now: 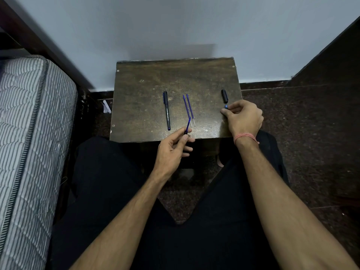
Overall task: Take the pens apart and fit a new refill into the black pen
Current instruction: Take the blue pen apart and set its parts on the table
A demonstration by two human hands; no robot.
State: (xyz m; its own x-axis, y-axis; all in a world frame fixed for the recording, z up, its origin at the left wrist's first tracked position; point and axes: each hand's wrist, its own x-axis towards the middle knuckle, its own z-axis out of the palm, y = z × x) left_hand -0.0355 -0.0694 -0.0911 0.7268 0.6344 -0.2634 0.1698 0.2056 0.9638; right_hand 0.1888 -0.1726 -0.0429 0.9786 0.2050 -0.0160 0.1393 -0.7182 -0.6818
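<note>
On the scuffed wooden table (148, 78) (dull brown), left hand (171, 151) pinches a slim blue refill (188, 125); right hand (243, 117) pinches a small blue-tipped piece (226, 106).

Worn wooden stool (140, 90) against pale wall (175, 22), speckled floor (292, 114), striped mattress (29, 114) beside.

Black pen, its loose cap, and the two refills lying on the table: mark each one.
Black pen (167, 112): head view, middle of the barrel.
Loose cap (224, 96): head view, middle of the cap, just beyond the right hand.
Two refills (188, 108): head view, on the left refill's blue shaft.
</note>
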